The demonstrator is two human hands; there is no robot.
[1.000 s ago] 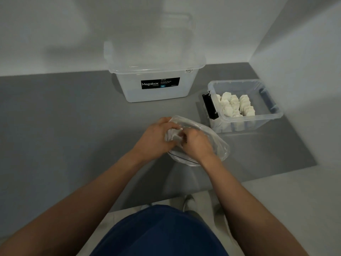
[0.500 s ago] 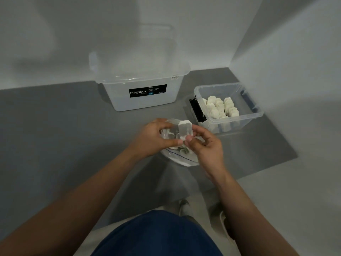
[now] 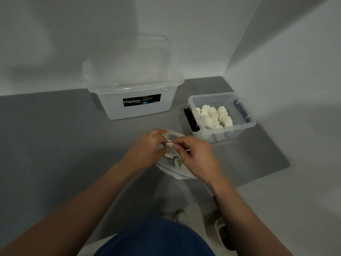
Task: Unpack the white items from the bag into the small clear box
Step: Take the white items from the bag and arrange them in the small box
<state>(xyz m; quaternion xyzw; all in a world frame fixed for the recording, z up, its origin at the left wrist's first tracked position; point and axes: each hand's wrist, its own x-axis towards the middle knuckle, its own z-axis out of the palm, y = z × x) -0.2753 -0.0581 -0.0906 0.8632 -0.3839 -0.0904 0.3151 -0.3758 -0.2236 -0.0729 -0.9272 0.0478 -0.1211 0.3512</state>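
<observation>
Grey tabletop (image 3: 55,145) spreads across the scene. At 11 o'clock from the hands, a large clear box (image 3: 132,109) with a black Megabox label stands against the wall. Next comes the left hand (image 3: 147,150), its fingers curled around the mouth of the clear bag (image 3: 173,171), which lies on the tabletop at the centre. Between the two thumbs sits one white item (image 3: 170,145), just above the bag's opening; more white pieces show inside the bag. The right hand (image 3: 197,157) meets the left from 3 o'clock, thumb and forefinger pinching that white item, the other fingers loosely bent. At 1 o'clock from the bag, near but apart, the small clear box (image 3: 238,131) holds a packed cluster of white items (image 3: 214,115), with a black latch (image 3: 191,120) on its near-left end.
</observation>
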